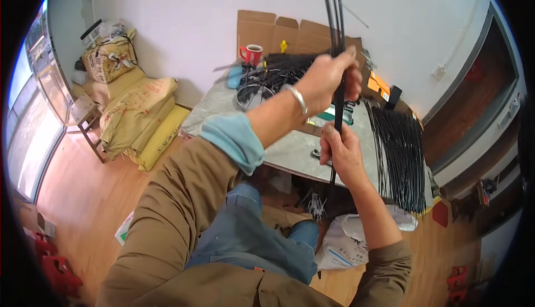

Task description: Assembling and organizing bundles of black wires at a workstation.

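I'm seeing the left grip (333,75) curling closed around black strips (339,109), upper right of the frame's centre, the right grip (344,148) wrapping them below; tops are splaying, so loosening fingers could be dropping some, or lower ends snagging on the desk (290,152)

Print shows in several places, mostly too small or creased to read with confidence. Near twelve o'clock, the red mug (252,56) bears pale lettering on its side. Toward two o'clock, the orange box (378,86) carries small dark marks, illegible. At five o'clock, the white plastic bag (341,244) has dark characters and smaller blue print by a blue stripe. Toward ten o'clock, red characters stand on the tan sack (146,96) and dark ones on the tied-up sack (107,64). At nine o'clock, the yellow sack (163,137) bears a row of dark characters.
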Demonstrator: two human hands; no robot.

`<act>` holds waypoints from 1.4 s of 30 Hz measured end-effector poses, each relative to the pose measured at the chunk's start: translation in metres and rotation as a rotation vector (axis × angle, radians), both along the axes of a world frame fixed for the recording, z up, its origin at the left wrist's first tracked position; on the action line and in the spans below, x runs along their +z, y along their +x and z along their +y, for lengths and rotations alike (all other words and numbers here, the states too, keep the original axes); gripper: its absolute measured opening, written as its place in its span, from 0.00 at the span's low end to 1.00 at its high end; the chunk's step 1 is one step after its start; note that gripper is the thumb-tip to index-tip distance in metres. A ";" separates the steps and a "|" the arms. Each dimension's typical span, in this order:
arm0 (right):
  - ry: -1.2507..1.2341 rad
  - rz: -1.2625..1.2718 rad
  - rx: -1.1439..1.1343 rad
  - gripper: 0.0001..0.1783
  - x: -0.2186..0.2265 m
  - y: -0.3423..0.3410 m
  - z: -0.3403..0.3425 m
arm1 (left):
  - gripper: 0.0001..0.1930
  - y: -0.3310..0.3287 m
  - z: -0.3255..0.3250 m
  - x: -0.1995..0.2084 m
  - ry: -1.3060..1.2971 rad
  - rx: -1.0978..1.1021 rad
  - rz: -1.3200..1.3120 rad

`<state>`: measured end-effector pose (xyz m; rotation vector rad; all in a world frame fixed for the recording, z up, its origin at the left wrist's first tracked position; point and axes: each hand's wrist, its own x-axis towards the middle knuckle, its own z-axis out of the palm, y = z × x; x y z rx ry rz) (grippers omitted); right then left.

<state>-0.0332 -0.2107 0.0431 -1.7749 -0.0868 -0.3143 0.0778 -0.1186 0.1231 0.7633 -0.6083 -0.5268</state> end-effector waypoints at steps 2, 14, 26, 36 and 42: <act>0.075 -0.163 -0.009 0.15 0.015 0.026 0.008 | 0.16 0.012 0.011 0.037 0.015 -0.056 -0.144; 0.264 0.098 0.013 0.15 -0.090 0.061 0.026 | 0.16 0.056 -0.006 -0.062 0.196 0.151 -0.114; 0.227 0.306 0.047 0.21 -0.047 0.008 -0.069 | 0.13 0.079 -0.035 -0.043 0.163 -0.116 0.130; -1.147 0.655 -1.062 0.13 -0.162 0.038 -0.346 | 0.22 0.064 -0.061 -0.060 0.351 -0.114 0.123; -1.095 0.613 -1.019 0.16 -0.151 0.042 -0.337 | 0.15 0.065 -0.074 -0.069 0.341 -0.106 0.145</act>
